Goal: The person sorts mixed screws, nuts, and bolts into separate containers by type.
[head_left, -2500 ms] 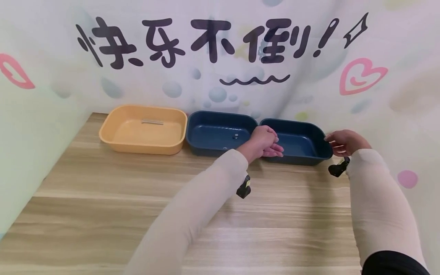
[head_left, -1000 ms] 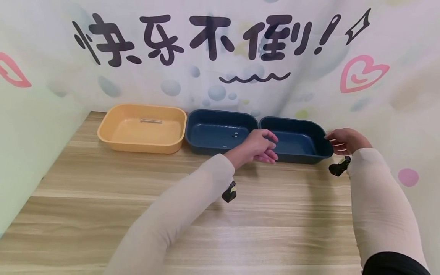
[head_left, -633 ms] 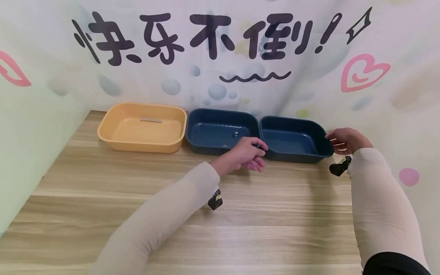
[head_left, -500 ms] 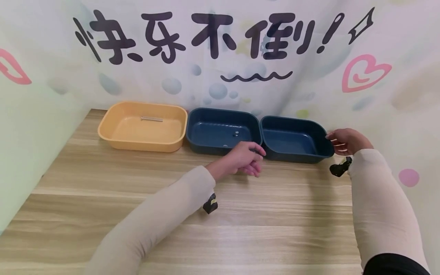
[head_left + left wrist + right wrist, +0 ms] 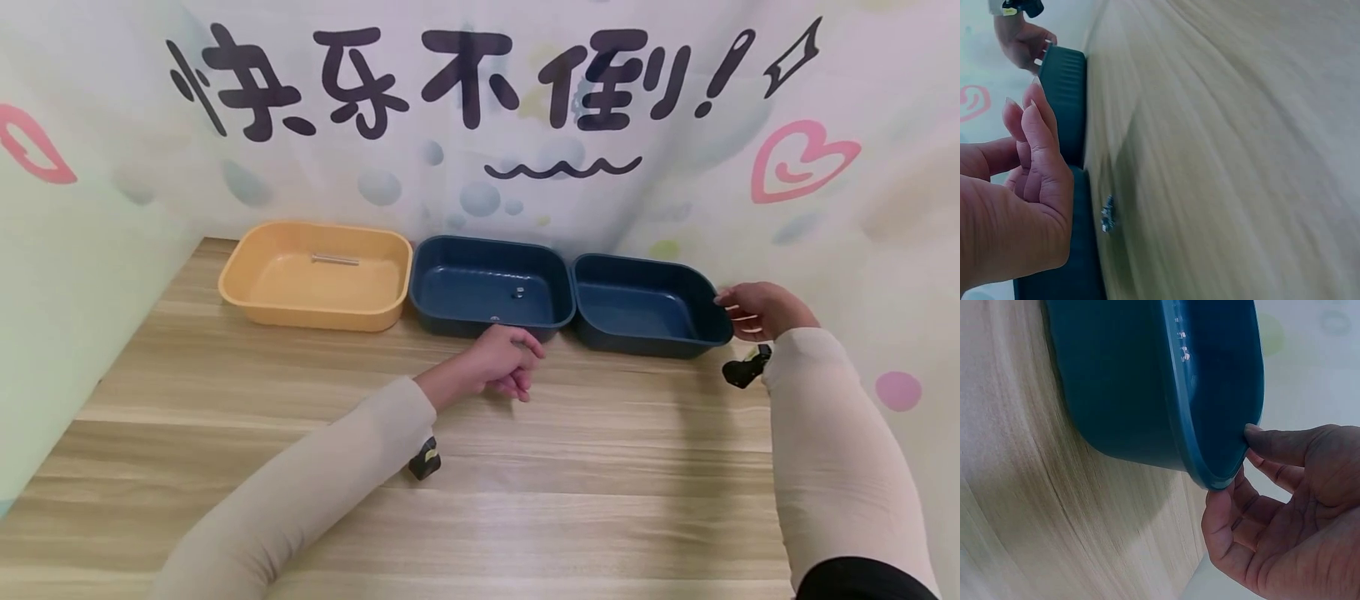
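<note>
In the right wrist view my right hand (image 5: 1297, 506) pinches the rim of the right blue bin (image 5: 1122, 381), thumb inside and fingers outside. The head view shows that hand (image 5: 765, 310) at the bin's right end. My left hand (image 5: 495, 360) hovers in front of the middle blue bin (image 5: 431, 312), fingers loosely bent and nothing visible in them. In the left wrist view a small shiny metal piece (image 5: 1107, 214) lies on the table beside the blue bins; the head view does not show it. Inside the middle bin sits a small metal piece (image 5: 518, 292).
A yellow bin (image 5: 315, 318) holding a long metal bolt (image 5: 335, 260) stands left of the blue bins. All three bins line up along the table's back edge, against a printed cloth (image 5: 480, 200). The wooden table (image 5: 570, 492) extends toward me.
My left hand has drawn back from between the two blue bins, moving left and toward me to the front of the middle bin. My right hand stays on the right bin's rim.
</note>
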A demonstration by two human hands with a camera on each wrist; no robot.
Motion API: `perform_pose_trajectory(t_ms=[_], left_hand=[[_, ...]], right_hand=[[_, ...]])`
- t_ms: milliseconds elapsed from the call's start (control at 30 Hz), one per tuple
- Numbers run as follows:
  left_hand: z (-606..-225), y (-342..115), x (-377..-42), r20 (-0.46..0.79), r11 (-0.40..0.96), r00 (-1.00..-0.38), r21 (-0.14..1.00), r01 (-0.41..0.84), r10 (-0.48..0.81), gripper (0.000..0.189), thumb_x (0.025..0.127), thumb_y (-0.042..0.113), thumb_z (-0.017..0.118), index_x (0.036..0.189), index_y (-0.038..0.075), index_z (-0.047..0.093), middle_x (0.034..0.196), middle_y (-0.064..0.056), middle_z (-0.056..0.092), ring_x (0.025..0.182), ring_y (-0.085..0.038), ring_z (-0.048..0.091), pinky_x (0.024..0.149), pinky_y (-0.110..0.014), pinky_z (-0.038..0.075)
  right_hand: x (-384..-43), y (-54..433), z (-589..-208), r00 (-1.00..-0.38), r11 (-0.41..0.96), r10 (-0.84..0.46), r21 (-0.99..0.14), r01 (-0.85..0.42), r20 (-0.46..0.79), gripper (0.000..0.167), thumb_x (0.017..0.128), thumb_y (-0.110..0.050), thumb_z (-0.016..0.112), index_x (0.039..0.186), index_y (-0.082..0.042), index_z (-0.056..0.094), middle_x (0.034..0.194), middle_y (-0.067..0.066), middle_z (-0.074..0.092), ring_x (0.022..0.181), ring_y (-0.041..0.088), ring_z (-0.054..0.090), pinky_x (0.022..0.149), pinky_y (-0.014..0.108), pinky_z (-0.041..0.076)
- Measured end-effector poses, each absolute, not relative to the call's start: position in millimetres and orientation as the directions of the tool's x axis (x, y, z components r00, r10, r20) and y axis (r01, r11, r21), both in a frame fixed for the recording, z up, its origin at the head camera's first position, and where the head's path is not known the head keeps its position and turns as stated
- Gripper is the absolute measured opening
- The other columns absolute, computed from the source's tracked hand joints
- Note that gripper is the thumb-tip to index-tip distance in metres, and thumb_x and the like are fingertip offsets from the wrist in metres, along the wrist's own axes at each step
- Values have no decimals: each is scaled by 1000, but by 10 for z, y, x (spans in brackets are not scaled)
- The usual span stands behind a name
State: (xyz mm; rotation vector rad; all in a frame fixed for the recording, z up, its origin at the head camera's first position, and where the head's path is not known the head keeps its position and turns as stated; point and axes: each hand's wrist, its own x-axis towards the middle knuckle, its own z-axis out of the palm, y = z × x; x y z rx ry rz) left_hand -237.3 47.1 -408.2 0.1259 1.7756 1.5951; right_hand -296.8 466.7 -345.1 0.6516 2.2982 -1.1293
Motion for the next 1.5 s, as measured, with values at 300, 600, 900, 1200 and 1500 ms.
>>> perform_pose_trajectory(t_ms=[300, 600, 900, 1200, 1500], left_hand=[[-4158, 324, -2367, -486, 281, -745, 873, -398, 457, 24, 95, 5, 56, 118, 5, 61, 58, -9, 57, 47, -20, 64, 43, -26, 51], [-4219, 206, -2375, -522, 361, -766, 844, -398, 376, 23, 92, -2, 56, 113, 3, 63, 59, -10, 57, 45, -19, 61, 42, -26, 51], [-4270, 200, -2346, -531, 380, -772, 833, -401, 349, 29, 87, -9, 54, 111, 4, 62, 59, -10, 55, 44, -18, 59, 42, -27, 52], [-4257, 203, -2321, -508, 440, -805, 826, -353, 308, 27, 84, -10, 52, 105, 5, 62, 58, -11, 55, 44, -18, 57, 42, -27, 51], [-4285, 219, -2337, -493, 463, -815, 824, -326, 305, 20, 86, -8, 56, 101, 4, 61, 55, -10, 55, 42, -17, 57, 38, -24, 48]], right_hand=[[-2962, 4641, -3444, -763, 541, 211, -577, 612, -611, 42, 104, -26, 43, 133, 4, 38, 93, 5, 56, 80, 16, 59, 76, 27, 55], [-2961, 4627, -3434, -762, 544, 222, -572, 615, -608, 40, 104, -26, 42, 131, 4, 39, 91, 5, 56, 77, 16, 59, 76, 27, 55], [-2962, 4637, -3447, -760, 539, 210, -576, 615, -615, 36, 104, -26, 42, 127, 2, 42, 89, 4, 56, 76, 14, 59, 74, 26, 56], [-2969, 4648, -3445, -765, 546, 203, -578, 606, -611, 32, 104, -26, 42, 123, -1, 43, 90, 3, 55, 77, 14, 60, 74, 26, 56], [-2967, 4624, -3444, -766, 549, 204, -576, 605, -609, 33, 104, -25, 41, 124, 0, 42, 90, 3, 55, 78, 15, 59, 75, 26, 55]])
